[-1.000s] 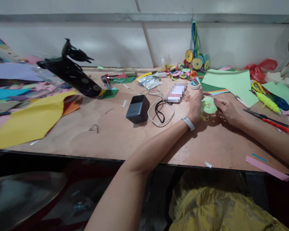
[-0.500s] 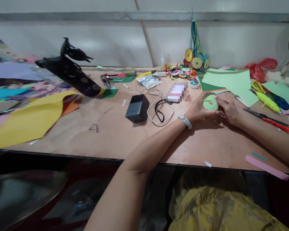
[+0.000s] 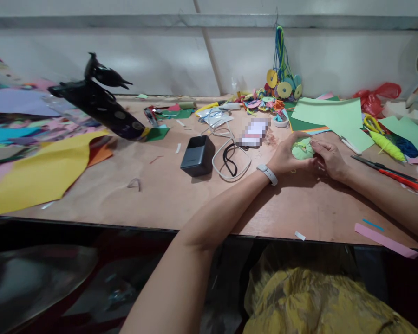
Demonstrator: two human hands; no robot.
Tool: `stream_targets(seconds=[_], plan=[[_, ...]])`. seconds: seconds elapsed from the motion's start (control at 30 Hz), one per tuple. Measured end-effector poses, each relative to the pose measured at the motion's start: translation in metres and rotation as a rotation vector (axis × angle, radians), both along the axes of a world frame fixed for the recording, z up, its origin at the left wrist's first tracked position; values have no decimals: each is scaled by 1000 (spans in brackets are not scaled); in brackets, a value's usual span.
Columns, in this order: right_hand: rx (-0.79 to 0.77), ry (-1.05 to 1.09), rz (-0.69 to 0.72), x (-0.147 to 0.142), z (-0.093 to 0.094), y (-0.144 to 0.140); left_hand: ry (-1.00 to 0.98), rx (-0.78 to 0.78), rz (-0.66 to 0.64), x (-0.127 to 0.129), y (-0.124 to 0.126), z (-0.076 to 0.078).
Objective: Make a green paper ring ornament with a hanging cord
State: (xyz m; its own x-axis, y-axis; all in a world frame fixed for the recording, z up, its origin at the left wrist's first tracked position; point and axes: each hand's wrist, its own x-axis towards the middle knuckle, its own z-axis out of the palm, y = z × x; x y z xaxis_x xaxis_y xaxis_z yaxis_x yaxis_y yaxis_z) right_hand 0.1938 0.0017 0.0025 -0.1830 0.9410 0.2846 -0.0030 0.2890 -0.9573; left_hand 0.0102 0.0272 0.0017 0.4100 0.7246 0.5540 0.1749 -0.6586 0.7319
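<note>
My left hand [image 3: 286, 156] and my right hand [image 3: 329, 158] meet over the wooden table [image 3: 167, 195], both gripping a small light green paper disc [image 3: 303, 149] with a yellow string through it. The disc is held up just above the tabletop, between the fingers of both hands. A white band is on my left wrist [image 3: 269, 174].
A dark power bank [image 3: 197, 156] with a white cable [image 3: 230, 160] lies left of my hands. Light green paper sheets [image 3: 329, 117], red-handled scissors [image 3: 390, 174], a yellow yarn spool [image 3: 386, 146] and a pile of coloured paper discs [image 3: 264, 101] lie behind. Yellow paper [image 3: 38, 171] covers the left.
A second ago the disc lay on the table under my fingers; both hands have since lifted it and closed around it, drawing slightly nearer to me.
</note>
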Motion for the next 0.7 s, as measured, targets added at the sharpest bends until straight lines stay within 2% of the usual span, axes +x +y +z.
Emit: stream_targets(seconds=[0.17, 0.3, 0.37, 0.53, 0.6, 0.7], plan=[[-161, 151, -83, -3, -8, 5, -103, -22, 22, 1, 5, -7], [-219, 194, -121, -3, -7, 5, -71, -23, -13, -2, 7, -9], [-250, 209, -86, 0, -4, 5, -57, 11, -36, -4, 7, -8], [-404, 210, 127, 8, 1, 10, 9, 15, -136, -7, 6, -6], [-370, 200, 108, 10, -1, 12, -29, 46, -82, -6, 8, -7], [-296, 204, -8, 10, -6, 16, -169, 65, 219, -4, 14, -9]])
